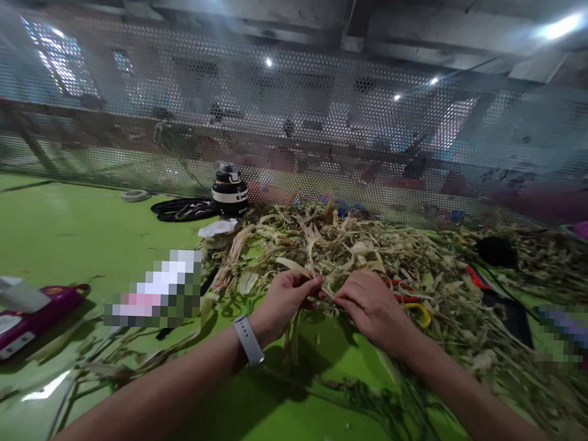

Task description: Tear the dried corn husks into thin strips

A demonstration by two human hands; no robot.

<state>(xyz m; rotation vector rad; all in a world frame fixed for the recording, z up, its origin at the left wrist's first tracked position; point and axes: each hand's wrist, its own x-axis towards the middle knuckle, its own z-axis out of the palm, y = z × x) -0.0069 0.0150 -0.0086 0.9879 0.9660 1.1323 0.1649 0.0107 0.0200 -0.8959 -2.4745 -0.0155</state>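
Note:
My left hand (291,301), with a pale watch band (248,340) on its wrist, pinches pale strips of dried corn husk (295,267) between thumb and fingers. Some strip ends stick up above the fingertips and others hang down below. Close beside it, my right hand (368,307) is closed, fingers curled, at the other end of the same husk strips; its grip is partly hidden by the knuckles. Both hands are just above the green surface (311,401), in front of a wide heap of dried husks (361,239).
Red handles (405,290) and a yellow ring (418,315) lie by my right hand. A black bottle (230,191), white tissue (218,228) and black coiled item (183,208) stand or lie at the back. A purple power strip (20,320) is left. Perforated sheeting (297,130) hangs behind.

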